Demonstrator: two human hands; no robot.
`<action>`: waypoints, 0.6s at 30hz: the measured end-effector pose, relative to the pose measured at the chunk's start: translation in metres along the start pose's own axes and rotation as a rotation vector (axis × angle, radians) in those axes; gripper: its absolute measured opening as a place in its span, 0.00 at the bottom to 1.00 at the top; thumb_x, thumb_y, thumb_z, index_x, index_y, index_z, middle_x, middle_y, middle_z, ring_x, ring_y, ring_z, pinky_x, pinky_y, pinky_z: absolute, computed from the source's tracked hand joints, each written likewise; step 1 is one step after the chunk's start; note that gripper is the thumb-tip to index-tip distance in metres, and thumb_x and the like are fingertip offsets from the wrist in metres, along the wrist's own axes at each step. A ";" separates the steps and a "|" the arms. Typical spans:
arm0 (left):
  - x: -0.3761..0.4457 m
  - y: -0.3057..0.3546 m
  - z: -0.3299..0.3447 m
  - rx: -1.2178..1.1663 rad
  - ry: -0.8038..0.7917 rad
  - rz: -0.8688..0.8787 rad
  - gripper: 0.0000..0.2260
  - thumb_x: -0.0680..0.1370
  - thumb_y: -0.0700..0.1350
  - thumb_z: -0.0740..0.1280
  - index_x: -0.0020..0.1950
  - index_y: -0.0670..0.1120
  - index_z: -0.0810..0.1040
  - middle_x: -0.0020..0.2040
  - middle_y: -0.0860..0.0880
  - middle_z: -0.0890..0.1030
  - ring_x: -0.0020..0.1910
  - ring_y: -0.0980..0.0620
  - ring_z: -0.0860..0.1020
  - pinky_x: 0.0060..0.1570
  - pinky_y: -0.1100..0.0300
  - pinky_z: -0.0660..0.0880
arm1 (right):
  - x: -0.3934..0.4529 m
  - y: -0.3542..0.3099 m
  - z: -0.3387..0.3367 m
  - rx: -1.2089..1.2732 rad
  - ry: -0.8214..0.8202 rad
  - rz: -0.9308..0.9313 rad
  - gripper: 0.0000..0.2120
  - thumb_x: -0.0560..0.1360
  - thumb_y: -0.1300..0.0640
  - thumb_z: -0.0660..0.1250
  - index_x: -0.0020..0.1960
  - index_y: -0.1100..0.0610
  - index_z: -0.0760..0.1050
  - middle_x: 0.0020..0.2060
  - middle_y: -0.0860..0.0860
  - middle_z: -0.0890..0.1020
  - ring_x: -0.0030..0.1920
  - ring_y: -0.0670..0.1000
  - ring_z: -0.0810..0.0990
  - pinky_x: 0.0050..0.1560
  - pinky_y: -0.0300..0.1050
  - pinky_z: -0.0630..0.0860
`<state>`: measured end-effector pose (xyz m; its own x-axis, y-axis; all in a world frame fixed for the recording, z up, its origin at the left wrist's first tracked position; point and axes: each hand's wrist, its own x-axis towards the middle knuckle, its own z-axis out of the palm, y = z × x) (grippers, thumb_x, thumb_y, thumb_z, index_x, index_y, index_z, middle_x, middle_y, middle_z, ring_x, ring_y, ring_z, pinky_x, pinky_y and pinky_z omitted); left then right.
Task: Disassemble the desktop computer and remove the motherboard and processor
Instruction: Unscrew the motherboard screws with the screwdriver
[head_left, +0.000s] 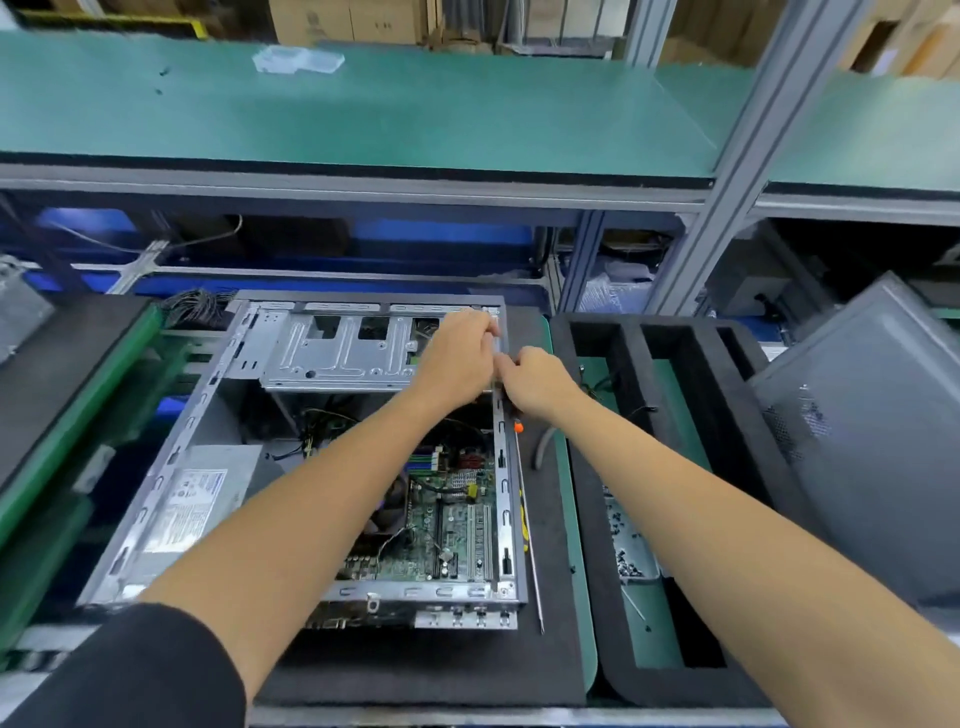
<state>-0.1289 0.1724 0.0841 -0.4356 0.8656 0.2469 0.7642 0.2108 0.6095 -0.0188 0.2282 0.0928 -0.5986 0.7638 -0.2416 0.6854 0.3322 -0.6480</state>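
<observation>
At nine o'clock the power supply (200, 499) sits in the open desktop case (156, 483), which lies on a black foam mat (415, 670). The motherboard (447, 519) lies inside at six o'clock of the drive cage (337, 353). The left hand (457, 353) curls over the case's right rail at one o'clock; the right hand (535, 379) pinches that rail just beside it. A screwdriver (527, 519) lies alongside the case. At three o'clock, a foam tray (587, 467) holds screws (626, 545).
</observation>
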 end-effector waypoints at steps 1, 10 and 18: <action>0.001 -0.008 -0.008 0.006 0.001 -0.028 0.10 0.79 0.38 0.57 0.52 0.41 0.78 0.50 0.44 0.78 0.53 0.47 0.74 0.54 0.54 0.70 | -0.001 -0.001 0.003 -0.022 -0.034 0.007 0.17 0.80 0.45 0.58 0.52 0.60 0.68 0.43 0.55 0.74 0.44 0.55 0.72 0.34 0.45 0.63; -0.018 -0.071 -0.054 0.219 -0.149 -0.044 0.11 0.78 0.51 0.64 0.55 0.46 0.76 0.56 0.47 0.76 0.57 0.48 0.72 0.56 0.50 0.70 | -0.009 -0.017 0.014 -0.157 -0.273 0.152 0.44 0.73 0.55 0.72 0.73 0.69 0.45 0.50 0.59 0.73 0.51 0.56 0.74 0.42 0.40 0.69; -0.024 -0.080 -0.059 0.265 -0.159 0.060 0.14 0.78 0.54 0.64 0.59 0.47 0.77 0.60 0.47 0.74 0.62 0.47 0.70 0.62 0.48 0.67 | -0.011 -0.026 0.014 -0.289 -0.152 0.097 0.30 0.71 0.62 0.70 0.68 0.67 0.60 0.34 0.51 0.67 0.31 0.48 0.67 0.34 0.43 0.68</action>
<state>-0.2078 0.1077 0.0740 -0.3220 0.9359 0.1427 0.8929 0.2501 0.3745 -0.0356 0.2036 0.1026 -0.5653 0.7151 -0.4113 0.8181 0.4220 -0.3908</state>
